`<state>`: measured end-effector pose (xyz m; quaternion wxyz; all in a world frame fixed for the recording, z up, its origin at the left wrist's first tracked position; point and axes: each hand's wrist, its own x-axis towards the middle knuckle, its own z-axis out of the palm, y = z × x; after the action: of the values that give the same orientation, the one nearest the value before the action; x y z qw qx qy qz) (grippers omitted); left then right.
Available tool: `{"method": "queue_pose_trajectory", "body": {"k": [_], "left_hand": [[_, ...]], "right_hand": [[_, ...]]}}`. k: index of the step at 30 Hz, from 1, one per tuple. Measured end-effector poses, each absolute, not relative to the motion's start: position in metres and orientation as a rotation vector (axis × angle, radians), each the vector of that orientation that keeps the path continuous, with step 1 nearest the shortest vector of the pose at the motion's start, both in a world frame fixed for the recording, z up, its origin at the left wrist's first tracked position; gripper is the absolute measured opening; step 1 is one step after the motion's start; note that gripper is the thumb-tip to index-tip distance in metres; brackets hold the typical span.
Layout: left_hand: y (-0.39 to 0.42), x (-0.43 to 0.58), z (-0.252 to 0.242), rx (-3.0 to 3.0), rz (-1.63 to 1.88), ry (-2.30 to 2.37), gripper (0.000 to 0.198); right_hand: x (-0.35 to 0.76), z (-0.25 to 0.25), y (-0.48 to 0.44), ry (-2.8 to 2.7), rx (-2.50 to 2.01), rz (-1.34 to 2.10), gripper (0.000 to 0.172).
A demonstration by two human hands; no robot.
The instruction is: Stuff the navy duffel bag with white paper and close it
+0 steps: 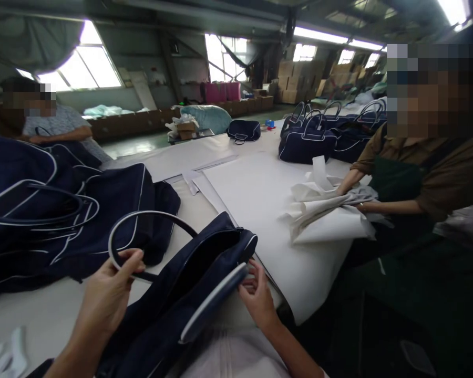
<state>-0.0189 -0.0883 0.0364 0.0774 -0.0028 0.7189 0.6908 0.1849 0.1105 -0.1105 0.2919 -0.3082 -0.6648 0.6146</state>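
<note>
On the table, both hands seemingly grip the navy bag's (189, 294) handles.

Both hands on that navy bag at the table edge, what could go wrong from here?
1. The navy bag hangs partly over the table edge toward the person; if the right hand lets go of the trimmed rim, it may slide off.
2. The left hand pinches only the handle loop, so the bag could twist.
3. The paper sheet beside it may get dragged or creased.
</note>
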Motion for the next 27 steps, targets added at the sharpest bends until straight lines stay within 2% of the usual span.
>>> {"method": "queue_pose_trajectory", "body": {"k": [2, 5, 7, 9, 12, 15, 18, 21, 27], "left_hand": [[-0.088, -0.017, 0.016, 0.183, 1.77, 2.47, 0.069], [-0.092, -0.011, -0.01, 0.543, 1.391, 2.724, 0.081], [-0.095, -0.008, -0.021, 0.787, 1.167, 2.69, 0.078], [-0.097, -0.004, -0.025, 0.91, 0.884, 2.605, 0.065], [-0.099, -0.003, -0.018, 0.796, 0.443, 2.663, 0.04], [-0.111, -0.015, 0.001, 0.62, 0.107, 2.869, 0.047], [-0.137, -0.038, 0.021, 0.45, -0.018, 2.983, 0.051], [-0.156, -0.051, 0.028, 0.32, -0.061, 3.089, 0.052], [-0.125, -0.066, -0.004, 0.421, -0.085, 3.158, 0.04]], "right_hand": [[0.179, -0.101, 0.12, -1.876, -0.73, 1.352, 0.071], [0.167, -0.073, 0.146, -2.042, -0.517, 0.956, 0.071], [0.153, -0.053, 0.163, -2.27, -0.314, 0.881, 0.072], [0.137, -0.04, 0.173, -2.549, -0.033, 0.885, 0.071], [0.121, -0.034, 0.174, -2.74, 0.19, 0.859, 0.057], [0.128, -0.038, 0.168, -2.658, 0.134, 0.833, 0.036], [0.154, -0.045, 0.161, -2.562, 0.19, 0.853, 0.024], [0.173, -0.056, 0.146, -2.482, 0.244, 0.88, 0.024], [0.133, -0.067, 0.113, -2.385, 0.128, 0.924, 0.024]]}}
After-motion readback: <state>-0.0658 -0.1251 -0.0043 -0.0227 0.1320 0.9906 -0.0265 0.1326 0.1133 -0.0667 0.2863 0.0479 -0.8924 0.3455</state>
